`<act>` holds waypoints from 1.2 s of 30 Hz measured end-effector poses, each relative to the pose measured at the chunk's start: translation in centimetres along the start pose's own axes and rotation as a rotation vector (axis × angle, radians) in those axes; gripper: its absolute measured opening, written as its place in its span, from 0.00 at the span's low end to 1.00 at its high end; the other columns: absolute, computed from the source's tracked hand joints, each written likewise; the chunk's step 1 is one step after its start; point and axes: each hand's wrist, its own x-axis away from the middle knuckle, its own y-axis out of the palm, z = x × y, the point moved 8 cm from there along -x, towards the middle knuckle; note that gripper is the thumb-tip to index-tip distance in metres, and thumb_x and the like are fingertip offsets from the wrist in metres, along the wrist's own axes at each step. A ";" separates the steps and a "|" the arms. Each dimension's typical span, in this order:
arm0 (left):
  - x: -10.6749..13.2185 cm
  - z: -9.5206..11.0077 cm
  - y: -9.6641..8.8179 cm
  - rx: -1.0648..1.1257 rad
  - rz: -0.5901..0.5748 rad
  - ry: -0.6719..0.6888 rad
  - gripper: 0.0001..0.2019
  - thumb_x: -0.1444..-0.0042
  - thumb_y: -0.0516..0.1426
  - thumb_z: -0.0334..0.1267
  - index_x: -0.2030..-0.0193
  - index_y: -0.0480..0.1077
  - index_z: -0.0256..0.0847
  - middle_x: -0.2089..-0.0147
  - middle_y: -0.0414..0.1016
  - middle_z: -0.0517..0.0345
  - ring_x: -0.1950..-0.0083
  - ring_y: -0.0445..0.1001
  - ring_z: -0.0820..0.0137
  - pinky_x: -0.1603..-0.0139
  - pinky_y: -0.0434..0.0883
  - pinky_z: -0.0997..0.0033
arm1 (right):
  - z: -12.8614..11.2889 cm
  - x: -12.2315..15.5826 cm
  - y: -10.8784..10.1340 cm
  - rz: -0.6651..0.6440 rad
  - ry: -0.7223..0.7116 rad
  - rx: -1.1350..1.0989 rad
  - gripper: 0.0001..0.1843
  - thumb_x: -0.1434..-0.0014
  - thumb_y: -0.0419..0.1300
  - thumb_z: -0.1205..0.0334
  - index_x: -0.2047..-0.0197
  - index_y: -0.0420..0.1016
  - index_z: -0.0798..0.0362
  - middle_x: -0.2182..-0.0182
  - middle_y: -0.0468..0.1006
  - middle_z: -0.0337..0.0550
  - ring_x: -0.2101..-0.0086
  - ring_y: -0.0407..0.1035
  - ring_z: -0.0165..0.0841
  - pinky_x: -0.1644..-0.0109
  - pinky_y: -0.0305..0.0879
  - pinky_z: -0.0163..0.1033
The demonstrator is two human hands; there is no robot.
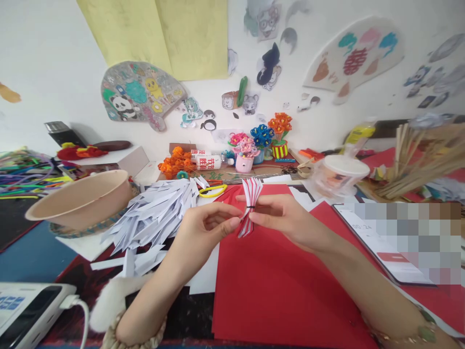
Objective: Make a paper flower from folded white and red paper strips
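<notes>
Two hands, both mine, meet just above frame ctr on 1 accordion-folded red-and-white paper bundle (253, 192), cinched w/ a thin black tie (250, 207). R hand (290, 216) has it pinched btwn thumb and fingers, close to the tie; L hand (209, 224) is half curled, thumb and forefinger nearly together at the bundle's lower-left edge, can't tell if they've got a pleat. Bundle's near upright, both ends flaring, held over the red paper sheets (283, 286) at ctr. White paper pieces (163, 208) heaped ctr-left.

Step in hand, I'd say: tie's on, pleats at the lower end being sorted. Next move prob. calls for a steady R hand grip by the tie while L hand parts folds 1 at a time, lightly, so nothing tears.
</notes>
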 end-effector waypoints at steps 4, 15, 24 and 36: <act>0.1 0.1 -0.1 -0.013 0.013 -0.042 0.09 0.48 0.65 0.40 0.63 0.78 0.36 0.67 0.80 0.55 0.66 0.75 0.72 0.65 0.69 0.75 | -0.1 0.1 -0.1 0.004 0.015 0.038 0.07 0.37 0.62 0.62 0.59 0.80 0.53 0.61 0.82 0.42 0.59 0.75 0.34 0.52 0.72 0.39; 0.2 0.4 0.4 -0.128 -0.009 -0.021 0.09 0.44 0.62 0.40 0.61 0.76 0.37 0.66 0.79 0.55 0.67 0.74 0.71 0.69 0.68 0.75 | 0.6 0.0 -0.3 -0.003 0.041 -0.021 0.14 0.38 0.64 0.59 0.50 0.80 0.53 0.57 0.82 0.47 0.58 0.76 0.36 0.50 0.72 0.43; 0.2 0.2 0.7 -0.153 -0.026 0.011 0.11 0.47 0.63 0.36 0.57 0.74 0.37 0.64 0.79 0.54 0.63 0.77 0.68 0.60 0.75 0.69 | 0.6 0.3 -0.4 0.021 0.068 -0.009 0.15 0.39 0.66 0.59 0.50 0.80 0.54 0.60 0.83 0.46 0.59 0.77 0.36 0.52 0.73 0.41; 0.8 2.2 1.2 -0.379 0.004 0.218 0.11 0.43 0.59 0.32 0.53 0.73 0.38 0.66 0.78 0.57 0.67 0.75 0.72 0.64 0.74 0.73 | 0.3 0.3 -0.3 0.006 0.062 -0.023 0.17 0.40 0.66 0.58 0.49 0.79 0.55 0.58 0.83 0.48 0.60 0.77 0.36 0.52 0.73 0.42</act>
